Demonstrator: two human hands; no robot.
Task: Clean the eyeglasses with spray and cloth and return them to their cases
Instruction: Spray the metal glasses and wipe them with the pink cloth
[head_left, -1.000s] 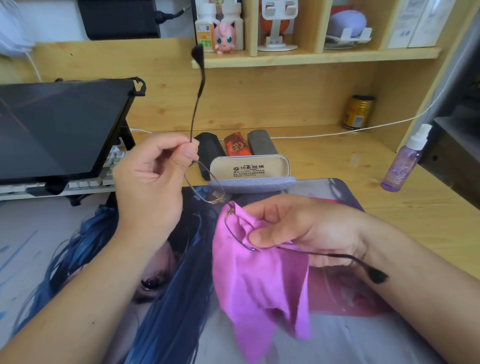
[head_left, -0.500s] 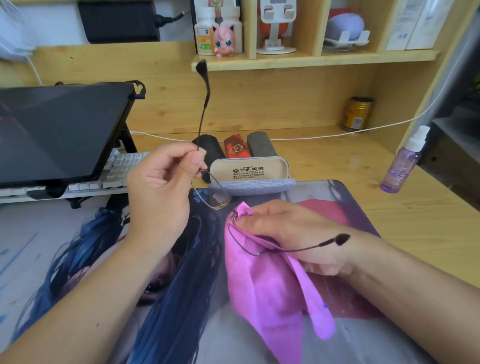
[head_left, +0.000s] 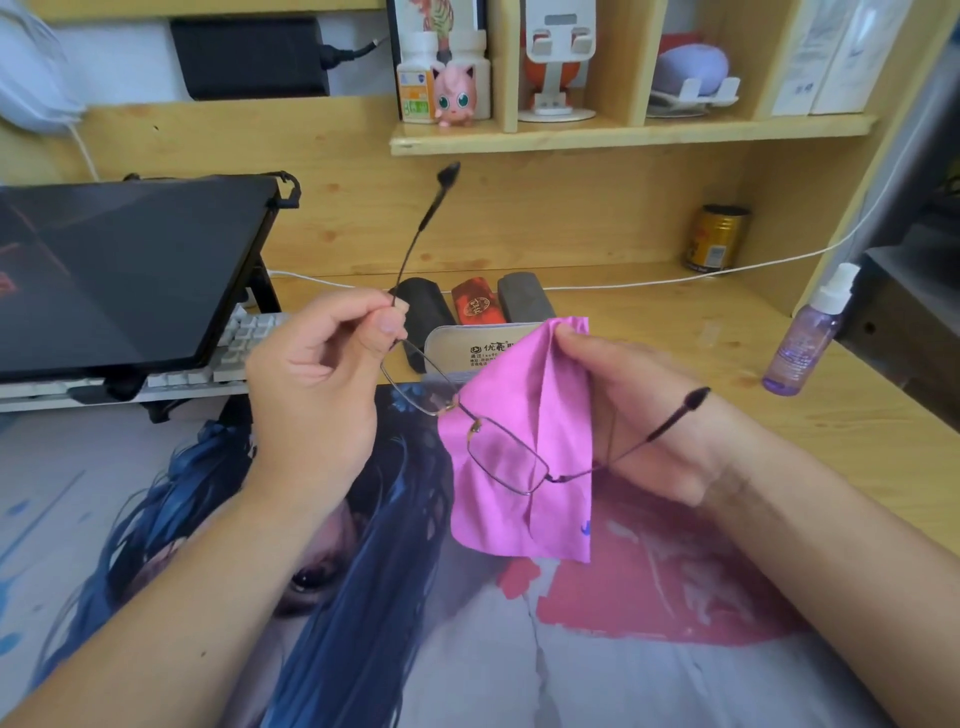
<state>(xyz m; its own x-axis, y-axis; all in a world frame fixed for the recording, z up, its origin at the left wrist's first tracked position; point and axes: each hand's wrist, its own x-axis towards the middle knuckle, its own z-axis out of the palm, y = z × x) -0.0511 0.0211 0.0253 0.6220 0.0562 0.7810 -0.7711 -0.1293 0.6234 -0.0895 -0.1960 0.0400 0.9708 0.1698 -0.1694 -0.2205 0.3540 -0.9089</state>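
Observation:
Thin metal-rimmed eyeglasses (head_left: 506, 457) hang in the air above the desk mat. My left hand (head_left: 317, 384) pinches them at the left lens corner, and that temple points up. My right hand (head_left: 639, 415) holds a pink cloth (head_left: 524, 452) by its top corner, spread out behind the right lens. The other temple lies across my right hand. An open beige case (head_left: 462, 345) stands behind the cloth, partly hidden by it. Three closed cases sit behind it: black (head_left: 423, 306), red (head_left: 475, 306) and grey (head_left: 522, 299). A purple spray bottle (head_left: 805, 338) stands at the right.
A printed desk mat (head_left: 519, 649) covers the near desk. A dark screen (head_left: 119, 270) on a stand over a white keyboard (head_left: 244, 343) fills the left. A yellow can (head_left: 714, 236) and a white cable (head_left: 649, 280) lie at the back. The shelf (head_left: 623, 135) above holds small items.
My right hand has let the lens out of the cloth and lifted the cloth by a corner, so it now hangs spread behind the right lens. The glasses have tilted slightly.

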